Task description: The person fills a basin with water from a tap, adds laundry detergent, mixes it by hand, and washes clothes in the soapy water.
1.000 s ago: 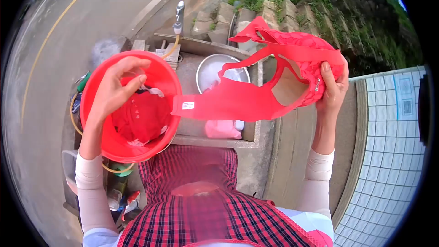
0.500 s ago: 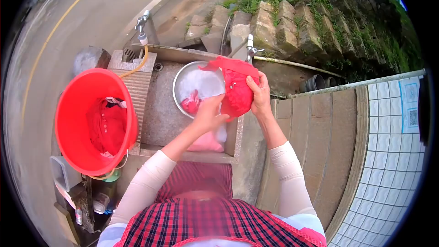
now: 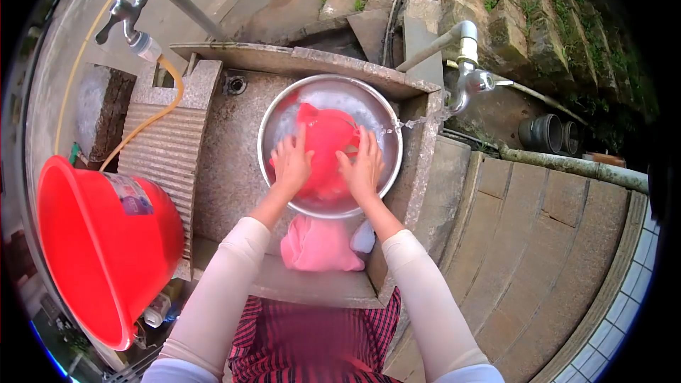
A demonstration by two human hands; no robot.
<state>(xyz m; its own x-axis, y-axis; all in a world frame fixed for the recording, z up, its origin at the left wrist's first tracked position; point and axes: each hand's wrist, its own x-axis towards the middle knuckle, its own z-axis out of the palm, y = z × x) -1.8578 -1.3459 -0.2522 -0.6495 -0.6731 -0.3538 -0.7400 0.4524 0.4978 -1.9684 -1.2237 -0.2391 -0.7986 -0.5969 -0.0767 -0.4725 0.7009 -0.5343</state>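
Observation:
A round metal basin (image 3: pixel 272 186) stands in the stone sink, with a red cloth piece (image 3: pixel 328 143), rounded like a cap, lying wet inside. My left hand (image 3: pixel 291 163) rests on the cloth's left side, fingers spread. On its right side is my right hand (image 3: pixel 363 169), thumb and fingers apart, touching the cloth. Neither hand closes around it. Water runs from the right tap (image 3: pixel 469 85) toward the basin's right rim. A pink cloth (image 3: pixel 320 245) lies in the sink just below the basin, beside a small white cloth (image 3: pixel 363 237).
A ribbed washboard slab (image 3: pixel 159 143) flanks the stone sink (image 3: pixel 227 142) on the left. Beside it a large red bucket (image 3: pixel 152 216) leans toward me. The left tap (image 3: pixel 131 25) carries an orange hose (image 3: pixel 172 103). Stone slabs (image 3: pixel 525 241) lie to the right.
The red cloth went from being held up at the basin's right side down into the basin. Both hands lowered onto it. Water now flows from the right tap, and my view has shifted closer.

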